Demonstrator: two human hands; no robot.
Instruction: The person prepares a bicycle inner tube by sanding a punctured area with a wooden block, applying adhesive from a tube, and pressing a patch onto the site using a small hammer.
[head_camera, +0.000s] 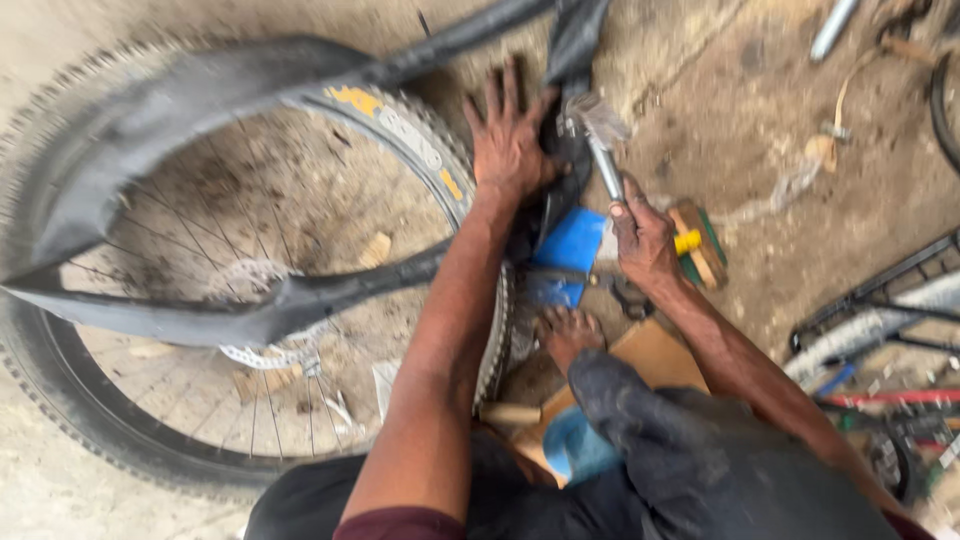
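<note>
On the left, a bicycle wheel (240, 300) with a knobby tyre lies flat on the dusty concrete floor (700, 100), its spokes showing. A black inner tube (150, 130) loops loosely across the wheel and runs up toward the top of the view. My left hand (510, 135) rests flat, fingers spread, pressing the tube down just beside the tyre's right edge; its grip holds nothing. Beside it, my right hand (640, 235) has its grip closed around the handle of a metal tool (600, 150), whose blurred head touches the tube. A blue sheet (570, 245) lies under both hands. My bare foot (565, 330) rests below.
</note>
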